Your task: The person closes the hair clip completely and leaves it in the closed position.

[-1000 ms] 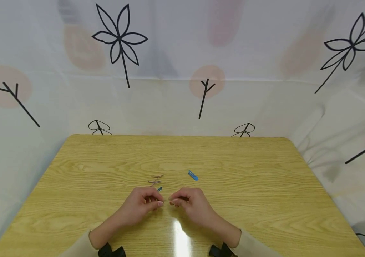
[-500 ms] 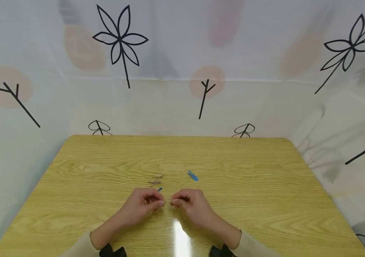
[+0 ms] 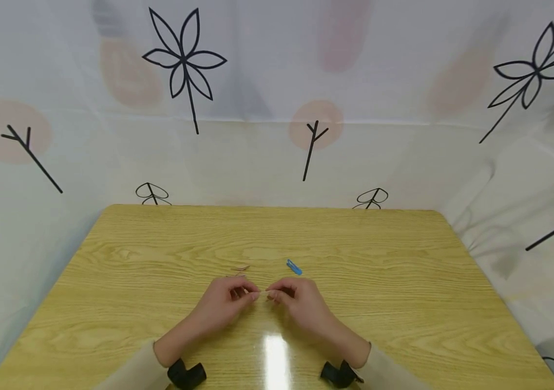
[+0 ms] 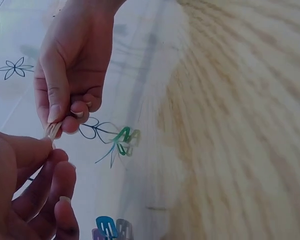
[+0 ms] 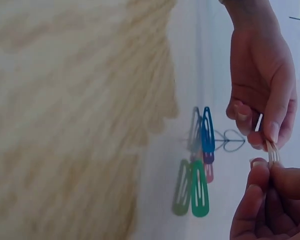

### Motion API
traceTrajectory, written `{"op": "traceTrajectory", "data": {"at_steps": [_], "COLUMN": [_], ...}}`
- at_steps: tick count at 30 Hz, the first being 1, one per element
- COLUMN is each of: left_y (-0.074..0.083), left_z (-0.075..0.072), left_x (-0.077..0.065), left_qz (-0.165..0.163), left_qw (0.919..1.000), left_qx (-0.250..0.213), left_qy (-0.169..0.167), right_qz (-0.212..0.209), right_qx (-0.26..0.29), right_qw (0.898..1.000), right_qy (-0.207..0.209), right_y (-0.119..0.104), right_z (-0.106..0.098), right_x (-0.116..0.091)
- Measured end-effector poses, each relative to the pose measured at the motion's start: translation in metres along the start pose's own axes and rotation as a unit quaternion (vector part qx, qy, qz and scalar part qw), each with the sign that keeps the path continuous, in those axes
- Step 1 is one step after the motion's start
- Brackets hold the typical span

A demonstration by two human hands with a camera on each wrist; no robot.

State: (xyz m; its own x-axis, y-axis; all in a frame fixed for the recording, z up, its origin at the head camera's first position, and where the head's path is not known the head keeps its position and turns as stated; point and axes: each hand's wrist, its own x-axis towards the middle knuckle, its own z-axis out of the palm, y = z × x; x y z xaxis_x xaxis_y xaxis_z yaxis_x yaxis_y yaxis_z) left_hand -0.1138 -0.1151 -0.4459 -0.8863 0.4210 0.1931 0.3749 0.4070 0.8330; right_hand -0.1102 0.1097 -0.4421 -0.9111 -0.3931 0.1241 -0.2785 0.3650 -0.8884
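A pale snap hair clip is stretched between both hands, pinched at its two ends. My left hand holds one end between thumb and forefinger. The other end sits between the thumb and fingers of my right hand. From the head view the clip is too small to make out clearly. In the right wrist view, a green clip and a blue clip lie beyond the hands, a purple and pink one partly behind the blue. Brownish clips lie just past my left hand, partly hidden by it.
A lone blue clip lies beyond my right hand. The wood-grain table extends to a patterned cloth backdrop at its far edge. Glare shows on the table between my forearms.
Both hands have shifted slightly forward and to the right together, still pinching the clip. A blue-tipped clip once visible beside the left fingers is now hidden by that hand.
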Motion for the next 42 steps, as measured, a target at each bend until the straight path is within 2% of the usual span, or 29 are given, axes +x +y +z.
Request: {"op": "traceTrajectory", "data": {"at_steps": [3, 7, 11, 16, 22, 29, 34, 42], "left_y": [-0.001, -0.004, -0.007, -0.010, -0.012, -0.011, -0.013, -0.011], "left_z": [0.002, 0.006, 0.009, 0.011, 0.015, 0.017, 0.019, 0.020], "left_x": [0.006, 0.014, 0.020, 0.027, 0.035, 0.042, 0.046, 0.051], "left_qz": [0.015, 0.018, 0.008, 0.016, 0.019, 0.022, 0.030, 0.037], "left_qw": [0.9995, 0.9985, 0.9985, 0.9967, 0.9903, 0.9857, 0.9787, 0.9746], "left_qx": [0.020, 0.040, 0.050, 0.079, 0.137, 0.166, 0.202, 0.219], "left_qy": [0.020, 0.032, 0.023, 0.009, -0.010, -0.018, -0.019, -0.029], "right_qz": [0.003, 0.007, 0.004, 0.012, 0.024, 0.037, 0.052, 0.061], "right_qx": [-0.012, -0.043, -0.072, -0.093, -0.092, -0.102, -0.096, -0.104], "right_qw": [1.000, 0.999, 0.997, 0.995, 0.995, 0.994, 0.994, 0.993], "right_qy": [0.001, 0.009, 0.022, 0.028, 0.024, 0.005, 0.010, 0.015], "right_y": [0.003, 0.008, 0.013, 0.017, 0.021, 0.026, 0.027, 0.024], "right_z": [-0.005, -0.010, -0.012, -0.014, -0.016, -0.019, -0.020, -0.023], "right_x": [0.003, 0.008, 0.012, 0.016, 0.021, 0.025, 0.025, 0.026]}}
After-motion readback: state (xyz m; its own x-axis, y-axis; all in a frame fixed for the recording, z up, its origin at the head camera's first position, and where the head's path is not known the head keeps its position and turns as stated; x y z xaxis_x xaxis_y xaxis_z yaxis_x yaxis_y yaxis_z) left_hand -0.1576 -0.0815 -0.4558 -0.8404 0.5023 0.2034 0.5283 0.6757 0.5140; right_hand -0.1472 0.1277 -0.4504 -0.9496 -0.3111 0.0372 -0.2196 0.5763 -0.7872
